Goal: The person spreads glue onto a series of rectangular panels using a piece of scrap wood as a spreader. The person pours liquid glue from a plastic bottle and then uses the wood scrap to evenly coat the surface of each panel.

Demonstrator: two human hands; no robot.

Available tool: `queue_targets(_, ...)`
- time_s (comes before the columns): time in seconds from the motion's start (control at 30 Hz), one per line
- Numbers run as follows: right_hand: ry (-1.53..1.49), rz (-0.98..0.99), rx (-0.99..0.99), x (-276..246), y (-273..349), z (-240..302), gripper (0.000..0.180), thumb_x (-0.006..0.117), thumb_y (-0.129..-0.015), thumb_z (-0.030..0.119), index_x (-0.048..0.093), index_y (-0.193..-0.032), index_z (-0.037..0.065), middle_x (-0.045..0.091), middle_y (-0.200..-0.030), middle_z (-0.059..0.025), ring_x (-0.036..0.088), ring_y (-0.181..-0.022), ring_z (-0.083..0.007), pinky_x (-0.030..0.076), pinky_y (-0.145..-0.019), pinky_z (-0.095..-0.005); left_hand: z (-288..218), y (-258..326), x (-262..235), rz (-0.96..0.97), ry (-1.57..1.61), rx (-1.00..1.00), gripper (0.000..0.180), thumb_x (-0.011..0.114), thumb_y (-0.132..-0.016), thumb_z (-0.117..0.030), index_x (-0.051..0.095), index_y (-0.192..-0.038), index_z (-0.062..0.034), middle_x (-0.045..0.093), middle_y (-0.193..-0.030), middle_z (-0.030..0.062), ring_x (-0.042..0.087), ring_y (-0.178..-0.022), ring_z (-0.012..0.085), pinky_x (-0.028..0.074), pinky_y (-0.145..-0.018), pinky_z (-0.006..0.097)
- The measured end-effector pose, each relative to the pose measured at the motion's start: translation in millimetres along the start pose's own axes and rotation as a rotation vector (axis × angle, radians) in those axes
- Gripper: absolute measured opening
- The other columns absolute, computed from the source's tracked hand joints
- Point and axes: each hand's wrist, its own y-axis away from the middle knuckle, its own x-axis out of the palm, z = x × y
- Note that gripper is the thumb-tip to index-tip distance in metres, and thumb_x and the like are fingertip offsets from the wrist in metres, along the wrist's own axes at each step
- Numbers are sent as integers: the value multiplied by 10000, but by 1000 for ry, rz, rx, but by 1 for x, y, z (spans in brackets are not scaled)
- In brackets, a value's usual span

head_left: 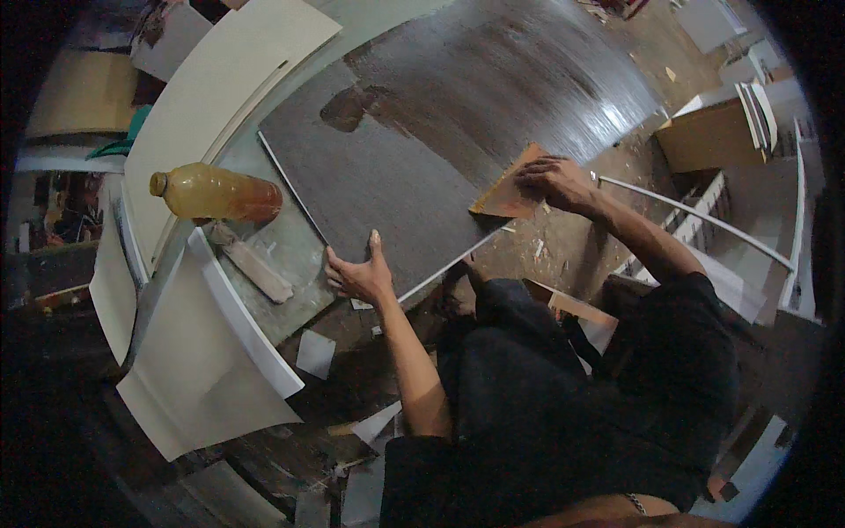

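Note:
A large dark grey panel (422,150) lies flat in front of me, its far part glossy and wet-looking with a darker smear. My left hand (359,275) rests open on the panel's near edge, fingers spread, pressing it down. My right hand (556,180) grips a thin orange-brown flat scraper piece (509,192) and holds it against the panel's right edge. My dark trousers fill the lower middle of the view.
A plastic bottle of orange liquid (216,194) lies on its side left of the panel. Beside it is a small wooden block (255,267). Cream-white boards (211,352) lean at left. Cardboard boxes (709,132) and white strips stand at right; scraps litter the floor.

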Motion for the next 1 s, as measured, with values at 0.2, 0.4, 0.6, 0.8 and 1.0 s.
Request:
queue_targets(0.2, 102, 417, 234, 5, 113, 44, 395, 614, -686, -14, 715, -1035, 139, 713, -1094, -49, 657, -1068, -269, 528, -912, -393, -2, -1, 1, 69, -109, -28, 1027, 732, -698, -691, 400, -1447, -73, 443, -1373, 168, 401, -1296, 379, 327, -1020, 591)
queue_targets(0.4, -158, -6, 770, -17, 164, 80, 424, 603, -726, -50, 712, -1097, 124, 730, -1034, -94, 688, -974, -328, 539, -850, -413, 8, -3, 1, 70, -120, 9, 1053, 699, -739, -687, 336, -1495, -50, 404, -1430, 170, 391, -1315, 373, 318, -1043, 581)
queue_targets(0.6, -390, -467, 514, -52, -3, 69, 443, 539, -791, -109, 672, -1179, 59, 698, -1132, -151, 675, -1051, -313, 517, -883, -371, 2, 8, -4, 75, -64, 23, 1067, 713, -741, -657, 322, -1496, -12, 379, -1461, 200, 349, -1341, 410, 281, -1073, 585)
queue_targets(0.8, 66, -497, 140, 0, -220, -20, 408, 605, -808, 111, 643, -1214, 130, 662, -1230, -75, 622, -1156, -256, 505, -954, -386, -15, 7, -13, 142, -18, -34, 1032, 748, -733, -616, 340, -1486, -41, 388, -1449, 213, 341, -1352, 422, 254, -1105, 585)
queue_targets(1.0, 146, -349, 93, 35, -350, -61, 410, 587, -855, 182, 613, -1262, 141, 617, -1315, -53, 563, -1240, -241, 453, -1023, -383, -8, 4, -12, 103, -52, -12, 1022, 754, -711, -640, 359, -1466, -76, 423, -1396, 219, 391, -1286, 433, 296, -1058, 582)
